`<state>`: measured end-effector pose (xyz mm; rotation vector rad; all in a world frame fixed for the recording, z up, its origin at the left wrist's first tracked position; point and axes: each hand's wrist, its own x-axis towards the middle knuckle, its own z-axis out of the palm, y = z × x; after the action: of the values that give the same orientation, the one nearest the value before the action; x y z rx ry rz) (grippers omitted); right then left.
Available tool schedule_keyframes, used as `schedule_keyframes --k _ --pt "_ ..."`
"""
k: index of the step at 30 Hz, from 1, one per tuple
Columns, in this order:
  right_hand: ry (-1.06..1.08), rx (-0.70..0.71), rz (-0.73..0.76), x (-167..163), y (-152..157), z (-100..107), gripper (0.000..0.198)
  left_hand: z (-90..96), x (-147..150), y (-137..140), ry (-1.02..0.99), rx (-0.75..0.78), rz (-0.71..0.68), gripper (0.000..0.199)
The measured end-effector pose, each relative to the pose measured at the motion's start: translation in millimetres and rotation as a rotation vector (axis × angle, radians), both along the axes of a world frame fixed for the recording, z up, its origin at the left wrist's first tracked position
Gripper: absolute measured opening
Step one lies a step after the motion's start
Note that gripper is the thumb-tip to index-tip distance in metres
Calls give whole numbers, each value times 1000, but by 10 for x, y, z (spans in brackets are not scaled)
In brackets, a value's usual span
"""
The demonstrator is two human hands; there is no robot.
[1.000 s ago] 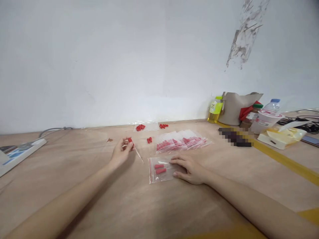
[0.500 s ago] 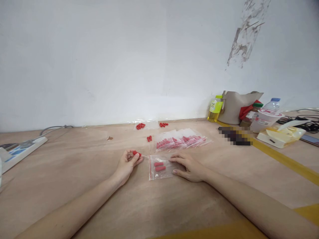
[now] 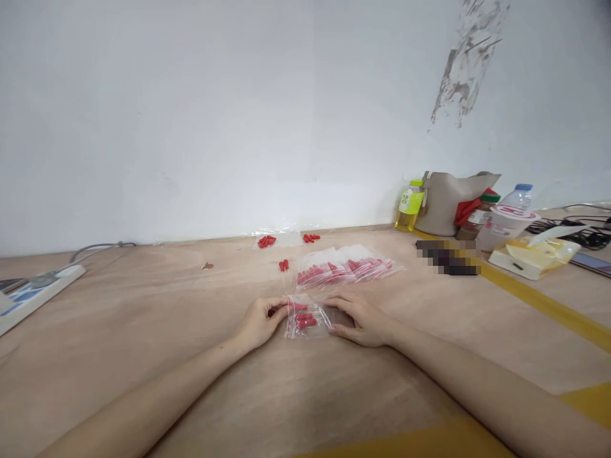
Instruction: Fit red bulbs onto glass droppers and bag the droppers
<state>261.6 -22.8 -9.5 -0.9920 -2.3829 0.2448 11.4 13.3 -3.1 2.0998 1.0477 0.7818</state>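
Note:
A clear zip bag [image 3: 319, 327] with a red line at its mouth lies flat on the table, its mouth facing left. Inside are two droppers with red rubber bulbs [image 3: 306, 322]. My left hand [image 3: 267, 318] is closed at the mouth, pinching the end of another red-bulbed dropper [image 3: 298, 307], which sits mostly within the bag. My right hand [image 3: 361, 320] holds the bag's right end down, thumb and fingers spaced apart on the plastic. Just beyond the bag lie two loose droppers [image 3: 284, 265] with thin clear tubes.
Filled zip bags [image 3: 341, 267] overlap in a row behind my hands. Red bulbs [image 3: 266, 242] lie on clear plastic by the wall. At right stand a yellow-green bottle [image 3: 409, 207], a grey bag [image 3: 439, 203], a cup [image 3: 506, 229] and a tissue pack [image 3: 534, 257]. A power strip [image 3: 42, 296] is left.
My left hand has moved right to the bag's mouth, and the dropper it held outside has slid in above the other two. My right hand stays in place on the bag.

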Motion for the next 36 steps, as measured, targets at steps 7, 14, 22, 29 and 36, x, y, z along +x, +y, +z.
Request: schedule_keyframes --k 7,14,22,29,36 --pt "14 59 -24 56 -1 -10 46 -68 26 49 117 47 129 25" --pt "6 -5 5 37 -6 3 41 96 -140 429 97 -138 333 10" --pt "-4 -20 17 30 1 15 43 237 112 1205 215 -177 527 21" --pt "-7 -17 18 39 5 12 43 193 254 1378 169 -322 520 28" --pt "-1 -31 26 36 5 9 42 324 -124 973 -226 -262 565 15"
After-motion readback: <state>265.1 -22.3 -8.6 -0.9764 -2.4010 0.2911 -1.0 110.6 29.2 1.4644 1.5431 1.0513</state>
